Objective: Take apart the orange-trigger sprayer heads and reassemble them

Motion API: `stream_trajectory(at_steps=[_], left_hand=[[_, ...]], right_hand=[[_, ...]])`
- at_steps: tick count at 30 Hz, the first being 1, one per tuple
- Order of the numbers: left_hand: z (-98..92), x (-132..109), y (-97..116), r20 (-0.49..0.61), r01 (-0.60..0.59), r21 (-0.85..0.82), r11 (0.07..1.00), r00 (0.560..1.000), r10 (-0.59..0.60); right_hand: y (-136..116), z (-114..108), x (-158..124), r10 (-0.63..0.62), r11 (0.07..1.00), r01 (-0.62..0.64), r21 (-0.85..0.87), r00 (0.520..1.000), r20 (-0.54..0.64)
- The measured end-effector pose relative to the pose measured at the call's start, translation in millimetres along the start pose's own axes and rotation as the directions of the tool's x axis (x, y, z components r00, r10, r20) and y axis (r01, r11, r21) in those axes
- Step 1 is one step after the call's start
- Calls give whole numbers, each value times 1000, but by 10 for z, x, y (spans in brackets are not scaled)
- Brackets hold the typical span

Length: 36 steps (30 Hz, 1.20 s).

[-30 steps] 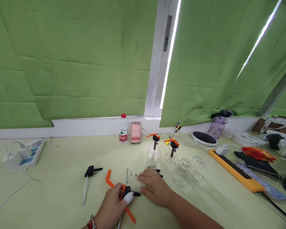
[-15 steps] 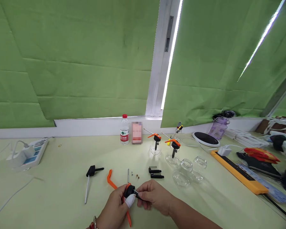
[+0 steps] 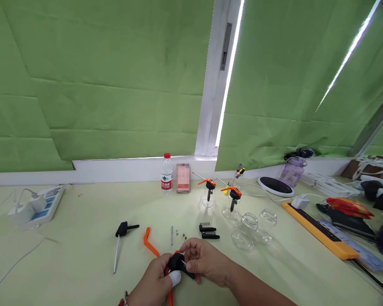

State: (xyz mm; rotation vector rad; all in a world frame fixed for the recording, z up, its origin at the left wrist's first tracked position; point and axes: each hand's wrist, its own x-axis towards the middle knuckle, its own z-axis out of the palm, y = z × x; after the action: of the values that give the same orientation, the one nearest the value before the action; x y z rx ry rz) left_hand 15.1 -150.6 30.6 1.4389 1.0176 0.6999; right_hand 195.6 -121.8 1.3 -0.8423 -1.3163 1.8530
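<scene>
Left hand (image 3: 155, 280): wrapped around a black plastic body (image 3: 175, 262) at the near side.
Right hand (image 3: 207, 261): curled at the body's silver rod (image 3: 183, 263); whether gripped cannot be told.
Pale green tabletop (image 3: 83, 263): two black cylinders (image 3: 210, 236) with metal springs (image 3: 205, 224) laid beyond the hands.

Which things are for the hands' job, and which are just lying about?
Likely for the job: black part in the left hand; bent orange piece; metal pin; black pieces with springs.

Probably just lying about: red-capped water bottle; purple bottle; orange power strip.
</scene>
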Motion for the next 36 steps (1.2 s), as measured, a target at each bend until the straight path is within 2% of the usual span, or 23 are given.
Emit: stream_trajectory(at_steps=[5, 10, 13, 17, 22, 25, 30, 36], left_hand=[[-31, 30, -103, -3, 17, -51, 999, 1000, -17], [-12, 24, -104, 28, 36, -77, 996, 999, -34], [16, 1, -42, 87, 30, -100, 995, 996, -21], [19, -52, 78, 198, -35, -66, 997, 979, 48], [-17, -100, 161, 367, -90, 24, 996, 927, 75], [-29, -92, 130, 384, -98, 98, 990, 922, 53], [-44, -68, 53, 376, -53, 163, 985, 926, -12], [-98, -61, 47, 442, -86, 236, 968, 897, -28]], right_hand=[[1, -44, -8, -62, 997, 59, 42, 996, 68], [79, 14, 20, -88, 991, 82, -104, 995, -51], [101, 43, 12, -88, 986, 79, -150, 995, -54], [74, 56, 7, 45, 998, -45, -36, 999, -6], [27, 80, 38, 143, 981, -152, -122, 987, -80], [-24, 75, 37, 171, 969, -182, -168, 982, -80], [-139, 44, 2, 266, 892, -270, -362, 962, -62], [-197, 74, 11, 390, 829, -372, -419, 920, -44]])
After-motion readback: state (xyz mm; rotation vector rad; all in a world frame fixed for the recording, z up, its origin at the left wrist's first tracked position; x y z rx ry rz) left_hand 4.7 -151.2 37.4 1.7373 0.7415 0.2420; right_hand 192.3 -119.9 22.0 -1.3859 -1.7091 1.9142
